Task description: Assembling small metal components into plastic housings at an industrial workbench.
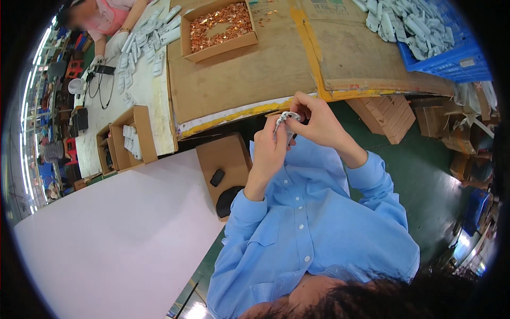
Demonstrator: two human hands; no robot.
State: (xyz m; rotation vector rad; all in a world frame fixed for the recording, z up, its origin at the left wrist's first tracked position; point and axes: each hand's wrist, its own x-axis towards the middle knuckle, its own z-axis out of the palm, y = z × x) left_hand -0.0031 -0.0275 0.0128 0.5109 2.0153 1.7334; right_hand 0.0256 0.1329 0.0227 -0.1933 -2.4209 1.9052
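Observation:
Close to my body, just off the table's front edge, both hands hold a small white plastic housing (pixel 288 115). My left hand (pixel 268 151) is closed around its left side. The fingers of my right hand (pixel 321 122) are bent in a pinch at its upper right. Fingers cover much of the housing, and its inner details are too small to make out. On the table past my hands stands a cardboard tray (pixel 226 49) with many small copper-coloured metal pieces in it.
A blue crate (pixel 451 66) heaped with white plastic parts is at far right. At far left, a person's gloved hand (pixel 115 45) rests by a pile of white parts (pixel 154 34). Cardboard boxes (pixel 385 114) sit under the table. A white board (pixel 122 228) spans lower left.

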